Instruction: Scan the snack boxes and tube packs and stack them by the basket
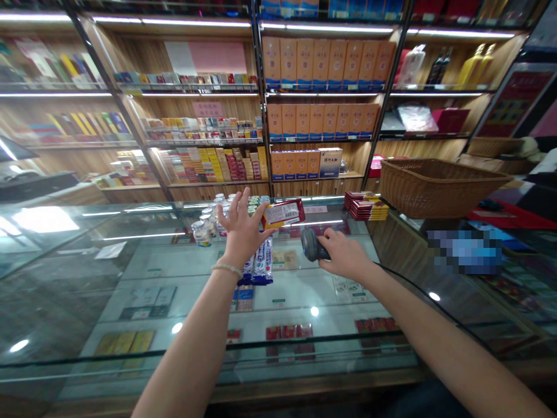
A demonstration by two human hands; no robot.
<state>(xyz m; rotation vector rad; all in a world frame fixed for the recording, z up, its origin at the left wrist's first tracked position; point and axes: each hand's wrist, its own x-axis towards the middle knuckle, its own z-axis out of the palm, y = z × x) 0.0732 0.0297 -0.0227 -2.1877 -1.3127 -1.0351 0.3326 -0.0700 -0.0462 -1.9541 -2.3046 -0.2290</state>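
My left hand (242, 230) reaches over the glass counter with its fingers fanned. Its thumb and index finger pinch the left end of a flat red and yellow packet (287, 214), whose barcode label faces me. My right hand (346, 253) grips a dark handheld barcode scanner (310, 244), its head pointing left, just below the packet. Blue and white wrapped packets (262, 264) lie under my left wrist, partly covered. Small white-capped bottles (202, 232) stand left of and behind my left hand.
A stack of red and yellow packets (365, 206) lies beside a wicker basket (439, 186) at the right. The scanner's black cable (418, 284) trails along my right forearm. Boxes fill the shelves (322, 139) behind the glass counter (300, 296).
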